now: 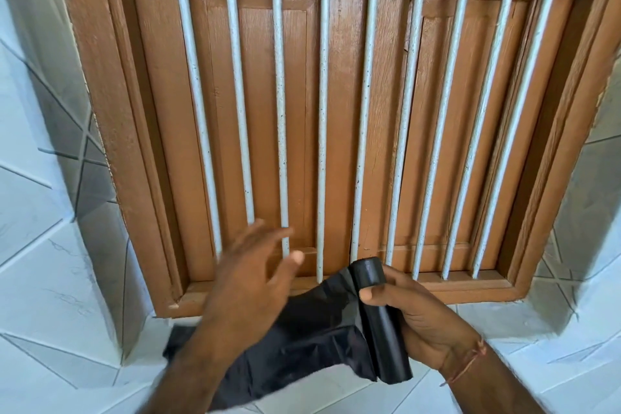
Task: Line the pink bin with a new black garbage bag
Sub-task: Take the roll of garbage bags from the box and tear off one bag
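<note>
A roll of black garbage bags [383, 323] is upright and slightly tilted at the lower middle, gripped around its side by my right hand [426, 323]. A loose length of black bag [302, 346] trails off the roll to the left and hangs down. My left hand [248, 286] hovers over that loose sheet, fingers spread and blurred, holding nothing. The pink bin is out of view.
A brown wooden shuttered window [339, 104] with several white vertical bars [322, 118] fills the wall straight ahead. White patterned tiles [40, 272] surround it on both sides and below. A thin thread bracelet [467, 363] sits on my right wrist.
</note>
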Motion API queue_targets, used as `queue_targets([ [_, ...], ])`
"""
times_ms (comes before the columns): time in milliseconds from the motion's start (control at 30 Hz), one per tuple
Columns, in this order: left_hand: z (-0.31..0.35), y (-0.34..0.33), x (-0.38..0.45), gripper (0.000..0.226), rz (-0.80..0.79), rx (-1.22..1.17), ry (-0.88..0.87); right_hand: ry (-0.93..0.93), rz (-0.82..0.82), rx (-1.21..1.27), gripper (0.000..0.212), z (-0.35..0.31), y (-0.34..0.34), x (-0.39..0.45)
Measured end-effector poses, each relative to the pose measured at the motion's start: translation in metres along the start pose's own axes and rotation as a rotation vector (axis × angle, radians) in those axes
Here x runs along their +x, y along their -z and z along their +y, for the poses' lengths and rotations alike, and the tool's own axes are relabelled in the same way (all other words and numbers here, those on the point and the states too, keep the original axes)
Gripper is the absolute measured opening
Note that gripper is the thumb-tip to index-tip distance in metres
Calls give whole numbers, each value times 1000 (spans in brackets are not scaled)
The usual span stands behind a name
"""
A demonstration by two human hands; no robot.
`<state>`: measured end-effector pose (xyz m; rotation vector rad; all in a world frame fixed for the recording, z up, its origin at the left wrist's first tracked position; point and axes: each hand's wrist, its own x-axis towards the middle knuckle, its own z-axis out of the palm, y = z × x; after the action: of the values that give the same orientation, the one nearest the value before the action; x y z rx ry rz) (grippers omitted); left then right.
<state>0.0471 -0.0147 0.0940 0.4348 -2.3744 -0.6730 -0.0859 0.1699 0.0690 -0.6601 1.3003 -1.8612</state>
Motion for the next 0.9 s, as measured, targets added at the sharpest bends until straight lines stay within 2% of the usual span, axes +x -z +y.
queue_targets([
  [67,16,-11,2,43,-358,-393,46,3,-91,8,47,-5,-3,-2],
  [100,21,-18,4,41,-496,-539,68,2,-116,18,50,-7,-3,-3],
  [133,22,-25,4,43,-555,-613,75,-3,-124,34,55,-8,0,-2],
  [167,19,-31,5,45,-569,-636,90,-12,-117,51,59,-8,3,-1],
  [233,14,-38,5,34,-539,-681,123,-36,-67,78,62,-7,11,-1],
  [333,6,-42,12,22,-508,-702,157,-112,-10,129,53,2,18,0],
  [467,1,-47,20,24,-528,-503,172,-205,38,142,38,16,20,0],
  [600,-11,-38,31,24,-512,-368,124,-246,133,86,54,23,28,-2],
  [733,-27,-20,38,22,-479,-234,44,-225,198,69,55,25,38,-1],
  [900,-51,1,38,26,-466,-219,54,-197,260,77,53,23,52,-2],
])
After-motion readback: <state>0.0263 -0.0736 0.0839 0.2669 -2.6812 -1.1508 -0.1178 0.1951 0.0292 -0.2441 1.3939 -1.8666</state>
